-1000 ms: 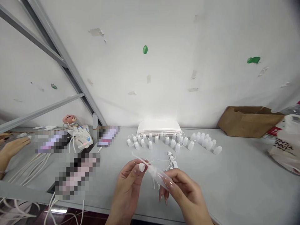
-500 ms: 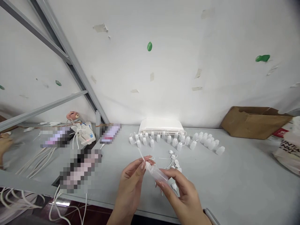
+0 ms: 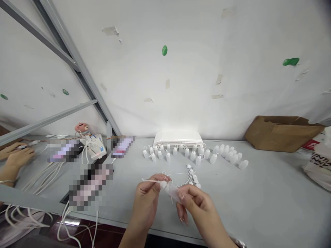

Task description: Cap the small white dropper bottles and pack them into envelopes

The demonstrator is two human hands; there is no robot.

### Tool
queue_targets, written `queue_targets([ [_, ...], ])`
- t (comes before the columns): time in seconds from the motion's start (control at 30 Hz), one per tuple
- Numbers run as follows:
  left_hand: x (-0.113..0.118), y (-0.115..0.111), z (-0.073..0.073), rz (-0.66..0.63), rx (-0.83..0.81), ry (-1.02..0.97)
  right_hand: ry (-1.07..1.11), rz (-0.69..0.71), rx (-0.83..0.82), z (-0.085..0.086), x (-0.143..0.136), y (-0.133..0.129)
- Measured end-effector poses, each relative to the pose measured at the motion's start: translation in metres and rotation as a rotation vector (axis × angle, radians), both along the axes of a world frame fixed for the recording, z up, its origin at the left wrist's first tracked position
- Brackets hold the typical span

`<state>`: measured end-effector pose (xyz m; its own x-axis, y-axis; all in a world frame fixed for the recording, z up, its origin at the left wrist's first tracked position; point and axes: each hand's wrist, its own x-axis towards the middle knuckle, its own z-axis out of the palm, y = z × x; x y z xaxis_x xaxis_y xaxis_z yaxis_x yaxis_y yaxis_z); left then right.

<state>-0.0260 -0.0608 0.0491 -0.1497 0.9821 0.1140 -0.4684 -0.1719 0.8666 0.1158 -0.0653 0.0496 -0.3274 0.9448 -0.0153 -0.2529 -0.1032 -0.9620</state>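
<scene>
Head view showed the left hand's point(image 3: 147, 199) fingers pinching the white cap point(image 3: 163, 185) while the right hand point(image 3: 196, 203) gripped the translucent bottle point(image 3: 171, 192) above the near table point(image 3: 258, 203), seemingly to steady both ends. Capped bottles point(image 3: 198, 160) stood farther off, left of apparently capless bottles point(image 3: 233, 158), perhaps for sorting.

Bag point(image 3: 320, 176), far R: blk caps, partly cut off, approx "UNTEA" over "NNY"; 3rd line illegible. Red label point(image 3: 310, 144) behind it: can't read. Phones point(image 3: 89, 187), L: pixelated, no txt legible.
</scene>
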Motion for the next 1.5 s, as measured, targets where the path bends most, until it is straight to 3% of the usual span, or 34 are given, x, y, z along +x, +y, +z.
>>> queue_targets([
  [0.1, 0.001, 0.001, -0.005, 0.049, -0.03, 0.055, 0.089, 0.105, -0.181, 0.0, -0.004, 0.01],
  [0.23, 0.002, 0.002, -0.012, 0.182, -0.088, 0.112, 0.051, 0.018, -0.07, -0.003, -0.004, 0.014],
  [0.4, 0.003, 0.002, -0.015, 0.205, -0.174, 0.115, -0.001, -0.054, 0.005, -0.006, -0.001, 0.009],
  [0.63, 0.003, 0.003, -0.009, 0.122, -0.127, 0.178, 0.071, 0.212, -0.243, -0.009, -0.004, 0.014],
  [0.7, 0.002, 0.004, -0.01, 0.136, -0.094, 0.204, 0.055, 0.184, -0.197, -0.009, -0.004, 0.015],
  [0.87, -0.001, 0.005, -0.016, 0.192, -0.101, 0.236, 0.007, -0.038, -0.066, -0.008, -0.002, 0.013],
  [1.07, -0.003, 0.005, -0.011, 0.079, -0.09, 0.277, 0.057, 0.275, -0.307, -0.008, -0.001, 0.014],
  [1.13, -0.002, 0.005, -0.01, 0.089, -0.105, 0.286, 0.03, 0.23, -0.24, -0.01, -0.002, 0.014],
  [1.23, 0.0, 0.006, -0.013, 0.137, -0.13, 0.278, -0.033, 0.001, -0.047, -0.015, -0.003, 0.014],
  [1.3, 0.0, 0.007, -0.015, 0.149, -0.13, 0.287, -0.058, -0.075, -0.021, -0.016, -0.002, 0.014],
  [1.37, 0.0, 0.007, -0.016, 0.138, -0.105, 0.297, -0.018, -0.005, -0.073, -0.016, 0.0, 0.015],
  [1.5, -0.003, 0.008, -0.016, 0.063, 0.015, 0.246, 0.259, 0.321, -0.286, -0.012, 0.003, 0.017],
])
